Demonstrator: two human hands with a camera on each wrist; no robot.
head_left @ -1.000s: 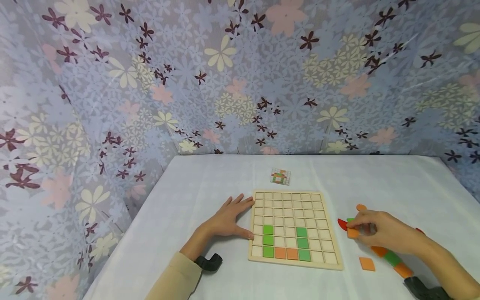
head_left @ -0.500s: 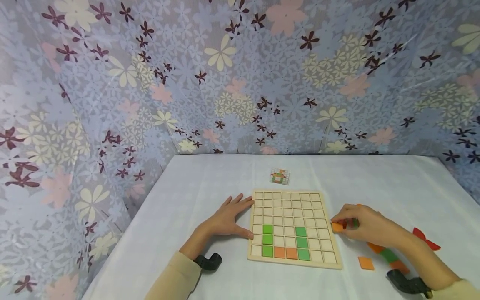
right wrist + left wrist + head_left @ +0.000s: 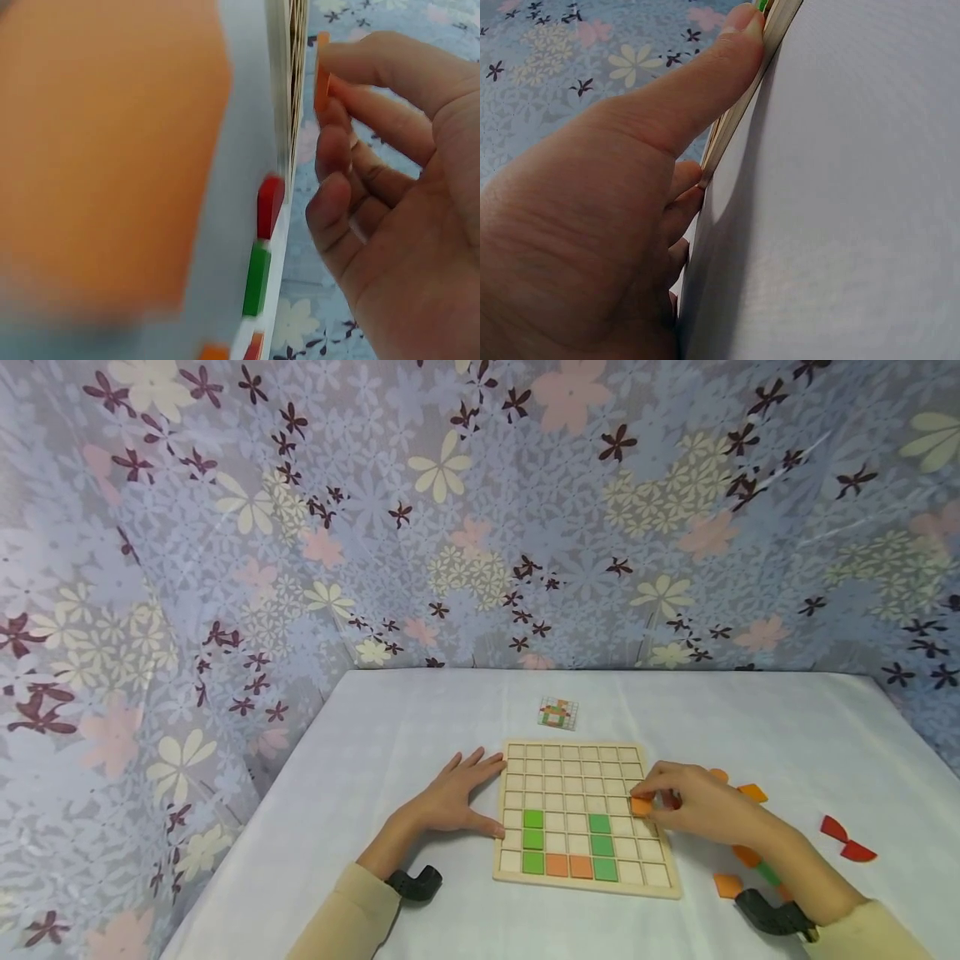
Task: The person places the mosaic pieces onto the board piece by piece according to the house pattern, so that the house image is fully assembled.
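A wooden grid board (image 3: 555,843) lies on the table, with light green tiles (image 3: 533,840), darker green tiles (image 3: 602,846) and two orange tiles (image 3: 568,866) set in its near squares. My left hand (image 3: 452,797) rests at the board's left edge, fingers spread, thumb and fingertips touching the rim; the left wrist view shows the thumb (image 3: 705,82) against that rim. Over the board's right edge, my right hand (image 3: 697,797) pinches an orange square tile (image 3: 641,807) between thumb and fingers. In the right wrist view this tile (image 3: 322,75) is seen edge-on, apart from the board.
Behind the board lies a small pattern card (image 3: 558,713). Right of it are loose pieces: an orange tile (image 3: 727,886), red pieces (image 3: 857,851), an orange piece (image 3: 753,792), and a green one (image 3: 768,873) partly under the right forearm. A floral cloth (image 3: 465,527) hangs behind the table.
My right hand has carried the orange tile leftward from the loose pieces to over the board's right edge. More of the red and orange pieces show now. The left hand has stayed in place.
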